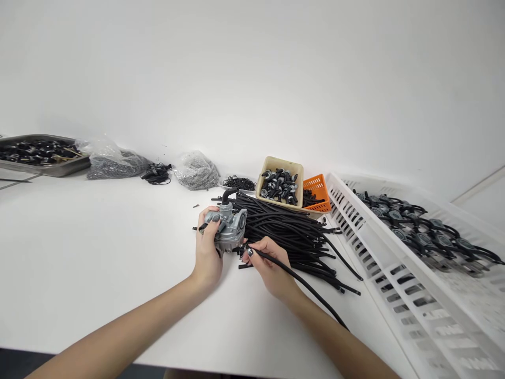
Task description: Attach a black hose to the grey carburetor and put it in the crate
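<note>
A grey metal carburetor (231, 231) with a bent black rubber piece on top is held above the table by my left hand (208, 250), its fingers wrapped round the near left side. My right hand (270, 266) pinches the end of a black hose (305, 287) close to the carburetor's lower right side. The rest of that hose trails down to the right over my right wrist. Whether the hose end touches the carburetor is hard to tell. Behind my right hand lies a pile of black hoses (284, 226).
A beige basket (299, 184) of black elbow pieces and an orange basket (324, 189) stand behind the pile. At right, a white crate (379, 242) holds several carburetors. Plastic bags of small parts (197, 171), black rings (239, 183) and a metal tray (69, 167) line the wall.
</note>
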Tool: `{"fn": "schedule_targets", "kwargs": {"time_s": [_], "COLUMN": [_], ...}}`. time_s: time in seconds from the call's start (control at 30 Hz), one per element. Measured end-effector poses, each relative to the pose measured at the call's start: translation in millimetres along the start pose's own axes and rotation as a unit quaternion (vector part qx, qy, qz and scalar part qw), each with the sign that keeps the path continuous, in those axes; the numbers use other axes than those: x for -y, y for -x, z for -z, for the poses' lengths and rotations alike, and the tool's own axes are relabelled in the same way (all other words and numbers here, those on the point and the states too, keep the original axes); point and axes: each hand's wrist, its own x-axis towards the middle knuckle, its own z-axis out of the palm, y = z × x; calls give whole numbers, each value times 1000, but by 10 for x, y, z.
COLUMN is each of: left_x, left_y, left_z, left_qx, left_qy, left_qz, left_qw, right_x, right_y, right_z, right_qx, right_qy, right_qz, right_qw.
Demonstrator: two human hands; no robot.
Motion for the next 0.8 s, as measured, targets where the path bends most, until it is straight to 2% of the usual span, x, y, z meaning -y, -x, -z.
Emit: {"fn": "schedule_targets", "kwargs": {"time_s": [0.23,0.47,0.6,0.8], "left_x": [-8,-13,-35,-54], "left_y": [36,7,-15,-8], "left_z": [13,11,-10,2], "left_qx": [43,-14,-33,24], "left_qy": [-29,2,20,9], "left_qz": [-24,-28,-38,-31], "left_qw": [998,1000,999,999], "right_x": [8,2,9,1], "right_y": [-41,56,44,-32], "right_z": [51,-148,-153,-34], "right_qx": [1,-31,-26,-4], "right_qy": [-4,-11,-11,-40], "right_qz": [-1,18,13,-17], "right_qw": [1000,999,999,999]}}
